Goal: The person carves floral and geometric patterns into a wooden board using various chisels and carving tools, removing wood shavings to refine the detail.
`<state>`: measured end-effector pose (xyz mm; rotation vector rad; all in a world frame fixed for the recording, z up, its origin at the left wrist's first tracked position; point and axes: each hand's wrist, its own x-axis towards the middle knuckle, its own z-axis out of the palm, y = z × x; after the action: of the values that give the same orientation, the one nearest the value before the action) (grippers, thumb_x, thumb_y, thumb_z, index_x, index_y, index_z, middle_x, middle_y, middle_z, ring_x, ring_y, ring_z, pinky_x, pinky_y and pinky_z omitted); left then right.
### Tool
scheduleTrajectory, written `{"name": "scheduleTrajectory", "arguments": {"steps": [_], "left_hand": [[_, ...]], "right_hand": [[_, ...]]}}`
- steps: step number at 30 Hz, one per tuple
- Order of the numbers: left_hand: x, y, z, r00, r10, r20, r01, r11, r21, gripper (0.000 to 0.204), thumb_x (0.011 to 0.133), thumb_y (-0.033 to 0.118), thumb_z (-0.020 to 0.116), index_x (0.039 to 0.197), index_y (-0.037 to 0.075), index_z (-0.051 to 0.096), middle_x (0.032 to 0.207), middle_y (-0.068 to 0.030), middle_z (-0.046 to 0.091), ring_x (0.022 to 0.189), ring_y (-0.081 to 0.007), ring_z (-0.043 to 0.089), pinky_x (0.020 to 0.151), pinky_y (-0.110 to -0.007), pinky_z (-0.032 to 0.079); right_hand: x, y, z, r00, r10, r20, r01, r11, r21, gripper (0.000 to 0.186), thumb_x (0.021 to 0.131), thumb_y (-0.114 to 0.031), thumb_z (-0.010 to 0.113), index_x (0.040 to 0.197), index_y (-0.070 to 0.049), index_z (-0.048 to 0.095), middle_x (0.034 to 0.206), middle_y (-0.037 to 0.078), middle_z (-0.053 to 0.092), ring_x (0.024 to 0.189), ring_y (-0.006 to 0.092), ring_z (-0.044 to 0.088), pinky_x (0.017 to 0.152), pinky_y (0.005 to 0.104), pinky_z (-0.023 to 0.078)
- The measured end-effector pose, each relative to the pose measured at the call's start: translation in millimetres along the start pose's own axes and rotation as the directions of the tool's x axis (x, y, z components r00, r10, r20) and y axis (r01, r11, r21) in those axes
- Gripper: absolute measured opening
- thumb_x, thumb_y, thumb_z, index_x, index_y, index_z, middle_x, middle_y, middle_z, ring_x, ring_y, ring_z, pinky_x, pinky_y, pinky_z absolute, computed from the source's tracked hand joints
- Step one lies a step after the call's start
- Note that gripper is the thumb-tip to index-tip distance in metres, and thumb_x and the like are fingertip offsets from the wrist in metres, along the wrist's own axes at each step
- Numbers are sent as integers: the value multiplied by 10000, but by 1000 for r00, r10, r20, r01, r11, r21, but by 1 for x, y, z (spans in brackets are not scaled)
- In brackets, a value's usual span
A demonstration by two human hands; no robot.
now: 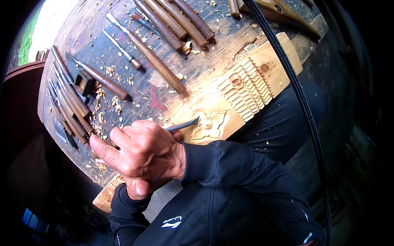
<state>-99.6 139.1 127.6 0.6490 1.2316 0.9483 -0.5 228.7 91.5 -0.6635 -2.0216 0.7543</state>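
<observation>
My right hand (141,149) is closed round a carving chisel (184,124), whose dark metal shank sticks out toward the right. Its flared tip rests at the edge of a carved four-petal flower (208,126) on a long pale wooden board (285,76). Below it, mostly covered by the right hand, is my left hand (137,188); its thumb shows near the dark cuff. A fingertip shows beside the chisel's shank, and the left hand seems to grip the tool too. Most of the chisel's handle is hidden by the hands.
Several wooden-handled chisels (72,104) lie in a bunch at the left, others (172,24) along the far side. A small dark block (84,83) sits among them. Wood shavings litter the worn table (135,88). Rows of scalloped carving cross the board. A black cable (297,84) hangs at the right.
</observation>
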Motion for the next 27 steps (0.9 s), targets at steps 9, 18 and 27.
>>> {"name": "scheduleTrajectory", "arguments": {"steps": [9, 18, 27], "left_hand": [[-12, -4, -6, 998, 53, -23, -53, 999, -3, 1383, 782, 826, 875, 1678, -77, 334, 1618, -265, 548, 1456, -376, 612, 1273, -505, 465], [-19, -7, -12, 993, 105, -49, -105, 994, -6, 1368, 794, 833, 854, 1675, -75, 335, 1588, -259, 562, 1430, -373, 621, 1269, -506, 469], [-26, -10, -18, 984, 158, -77, -159, 987, -5, 1353, 807, 839, 832, 1673, -74, 335, 1558, -253, 576, 1405, -369, 631, 1265, -507, 474]], "right_hand": [[1, 2, -6, 1000, 20, 6, -20, 1000, 20, 646, 867, -403, 724, 1354, 19, 770, 815, 85, 597, 673, 232, 703, 569, 378, 534], [0, 2, -4, 999, 27, -44, -26, 999, 33, 529, 911, -330, 774, 1309, 19, 761, 792, 88, 608, 642, 238, 701, 558, 376, 544], [3, 0, -9, 997, 28, -77, -23, 998, 62, 469, 942, -278, 707, 1281, 44, 751, 763, 110, 647, 622, 253, 729, 539, 394, 568]]}}
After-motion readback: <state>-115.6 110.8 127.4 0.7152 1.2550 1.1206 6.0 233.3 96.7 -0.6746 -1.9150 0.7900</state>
